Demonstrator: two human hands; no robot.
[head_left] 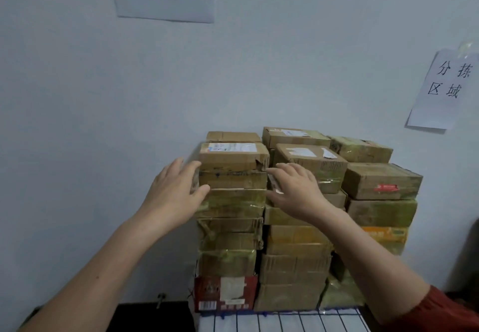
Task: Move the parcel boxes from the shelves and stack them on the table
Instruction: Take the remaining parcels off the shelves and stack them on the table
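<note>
head view: left hand (pixel 176 189), right hand (pixel 295 189) flank near-left top parcel box (pixel 233 160), fingers straight, ungripped; i'd square it evenly.

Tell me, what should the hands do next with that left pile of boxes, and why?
Probably press the left hand and right hand gently inward to square the top labelled box: both open hands flank the tall left column, and that box seems to overhang slightly.

You've open room left of the front stack (pixel 232 202) and above it; neighbouring stacks (pixel 298 241) crowd its right side, and the wall (pixel 103 98) stands behind.
</note>
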